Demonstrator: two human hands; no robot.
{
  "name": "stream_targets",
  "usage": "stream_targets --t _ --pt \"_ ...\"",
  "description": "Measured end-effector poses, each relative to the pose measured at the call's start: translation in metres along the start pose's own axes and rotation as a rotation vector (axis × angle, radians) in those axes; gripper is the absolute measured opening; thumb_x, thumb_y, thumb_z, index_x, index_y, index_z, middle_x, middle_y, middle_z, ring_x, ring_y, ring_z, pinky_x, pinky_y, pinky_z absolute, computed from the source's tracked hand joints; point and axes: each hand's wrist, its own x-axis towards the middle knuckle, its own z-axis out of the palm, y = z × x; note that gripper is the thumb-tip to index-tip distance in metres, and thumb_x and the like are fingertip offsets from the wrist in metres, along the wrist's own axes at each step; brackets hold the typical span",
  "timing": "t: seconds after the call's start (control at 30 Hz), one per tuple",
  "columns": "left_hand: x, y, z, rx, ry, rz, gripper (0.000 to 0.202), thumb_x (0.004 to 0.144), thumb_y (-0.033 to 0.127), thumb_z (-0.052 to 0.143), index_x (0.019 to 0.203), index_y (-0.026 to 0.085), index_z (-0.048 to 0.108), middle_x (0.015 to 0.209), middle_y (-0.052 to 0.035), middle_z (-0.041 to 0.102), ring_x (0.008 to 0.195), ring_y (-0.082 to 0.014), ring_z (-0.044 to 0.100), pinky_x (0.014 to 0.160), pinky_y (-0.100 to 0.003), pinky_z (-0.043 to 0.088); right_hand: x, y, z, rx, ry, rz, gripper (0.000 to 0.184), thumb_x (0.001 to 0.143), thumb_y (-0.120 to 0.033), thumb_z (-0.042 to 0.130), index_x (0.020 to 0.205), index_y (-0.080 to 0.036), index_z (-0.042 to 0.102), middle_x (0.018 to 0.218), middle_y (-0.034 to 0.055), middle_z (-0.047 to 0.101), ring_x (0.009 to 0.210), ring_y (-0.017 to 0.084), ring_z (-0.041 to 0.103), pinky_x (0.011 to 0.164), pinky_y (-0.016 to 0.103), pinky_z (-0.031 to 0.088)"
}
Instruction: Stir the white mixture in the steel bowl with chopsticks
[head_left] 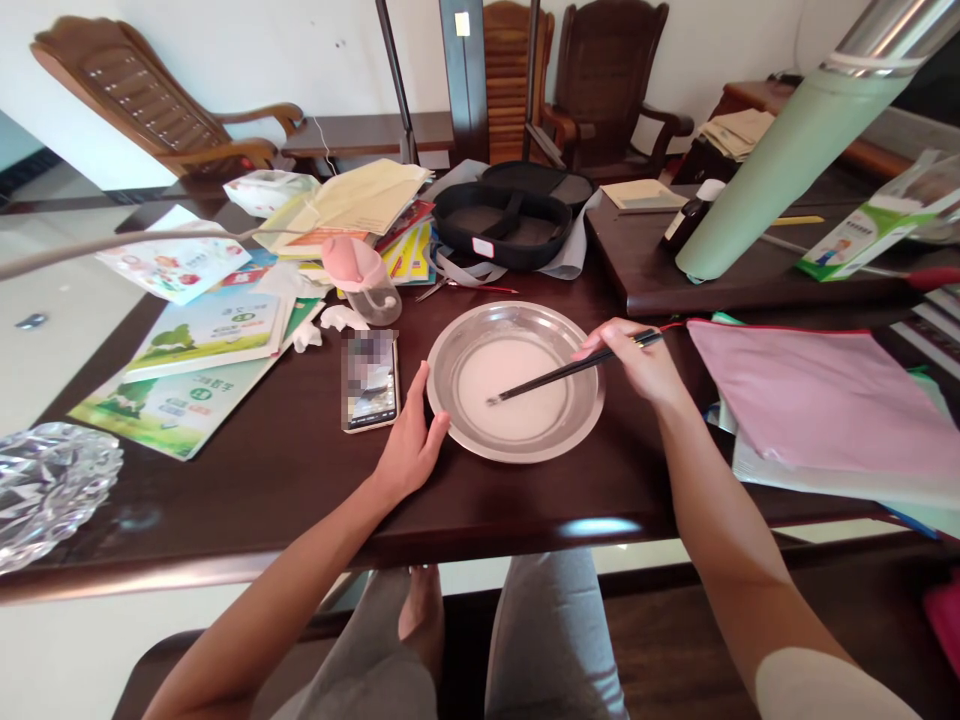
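Observation:
A round, shallow metal bowl stands on the dark table with a whitish liquid in its bottom. My left hand holds the bowl's left rim, the thumb on the edge and the other fingers along the outside. Over the right rim, my right hand is closed around a pair of black chopsticks. Their tips point down and left and reach the liquid near the bowl's middle. Just left of my left hand lies a phone, its screen lit and partly blurred out.
Behind the bowl are a pink-lidded cup and an open black case. Booklets and a cut-glass dish lie left. At right are a pink zip folder and, on a raised ledge, a tall green flask.

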Motion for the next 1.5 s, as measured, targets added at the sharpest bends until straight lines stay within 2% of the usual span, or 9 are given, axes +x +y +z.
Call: stream_targets --t 0.13,0.3,0.5,0.57,0.77,1.0,1.13,1.3,1.5 --pt "0.000 -0.001 0.000 0.009 0.003 -0.003 0.074 0.107 0.053 0.039 0.167 0.016 0.015 0.172 -0.0199 0.026 0.160 -0.0303 0.028 0.130 -0.050 0.026 0.001 -0.001 0.000 -0.043 0.068 -0.054 0.036 0.087 -0.062 0.071 0.079 -0.028 0.078 0.080 0.0017 0.081 0.086 0.027 0.079 0.088 0.042 0.061" --pt "0.000 -0.001 0.000 0.010 0.008 0.005 0.074 0.107 0.052 0.040 0.168 0.018 0.014 0.173 -0.0189 0.024 0.161 -0.0296 0.025 0.130 -0.050 0.025 0.004 0.008 -0.010 0.025 0.267 -0.025 0.039 0.088 -0.063 0.068 0.072 -0.027 0.073 0.063 0.0002 0.076 0.065 0.023 0.076 0.082 0.042 0.063" --pt "-0.001 -0.004 0.002 0.012 0.018 0.026 0.073 0.107 0.051 0.040 0.168 0.019 0.013 0.174 -0.0187 0.022 0.162 -0.0296 0.022 0.131 -0.050 0.024 0.000 -0.001 0.000 -0.041 -0.017 -0.024 0.037 0.086 -0.063 0.070 0.075 -0.029 0.077 0.075 0.0020 0.080 0.078 0.027 0.078 0.083 0.043 0.062" --pt "-0.002 -0.004 0.002 0.011 0.021 0.021 0.073 0.107 0.051 0.040 0.168 0.019 0.013 0.174 -0.0187 0.021 0.162 -0.0296 0.021 0.131 -0.050 0.024 0.000 -0.004 0.000 -0.097 -0.032 -0.060 0.036 0.087 -0.062 0.070 0.075 -0.029 0.078 0.082 0.0030 0.082 0.088 0.028 0.079 0.088 0.043 0.061" --pt "-0.001 0.000 0.001 -0.009 -0.001 -0.006 0.075 0.107 0.054 0.039 0.167 0.017 0.014 0.173 -0.0193 0.024 0.161 -0.0292 0.024 0.131 -0.049 0.024 0.003 0.006 -0.015 0.027 0.290 -0.036 0.040 0.088 -0.062 0.069 0.071 -0.027 0.073 0.064 0.0003 0.075 0.065 0.023 0.075 0.080 0.041 0.061" --pt "-0.001 0.000 0.001 -0.004 0.003 -0.021 0.074 0.107 0.055 0.038 0.167 0.017 0.016 0.172 -0.0201 0.028 0.159 -0.0306 0.029 0.129 -0.049 0.027 -0.002 -0.003 0.001 -0.020 -0.067 -0.029 0.036 0.089 -0.061 0.069 0.078 -0.028 0.079 0.073 0.0011 0.079 0.074 0.023 0.077 0.080 0.038 0.061" --pt "-0.001 -0.003 0.002 0.010 0.005 -0.015 0.073 0.107 0.055 0.036 0.166 0.017 0.016 0.171 -0.0205 0.028 0.159 -0.0304 0.029 0.129 -0.050 0.027 -0.001 -0.006 0.000 -0.104 0.022 -0.096 0.038 0.090 -0.061 0.068 0.078 -0.026 0.080 0.081 0.0026 0.081 0.087 0.025 0.078 0.085 0.037 0.060" --pt "-0.001 -0.004 0.003 0.043 0.020 0.010 0.072 0.108 0.054 0.036 0.166 0.016 0.017 0.171 -0.0216 0.030 0.159 -0.0312 0.030 0.129 -0.052 0.028 0.003 0.007 -0.013 0.040 0.261 -0.065 0.038 0.090 -0.059 0.069 0.072 -0.026 0.075 0.062 -0.0004 0.075 0.063 0.021 0.075 0.079 0.038 0.061" --pt "0.000 -0.004 0.002 0.058 0.027 0.034 0.071 0.108 0.051 0.037 0.167 0.017 0.016 0.170 -0.0206 0.031 0.158 -0.0305 0.032 0.128 -0.050 0.031 -0.001 0.002 0.002 0.056 0.026 -0.016 0.036 0.088 -0.059 0.071 0.076 -0.026 0.078 0.069 0.0011 0.078 0.068 0.023 0.077 0.077 0.037 0.062"
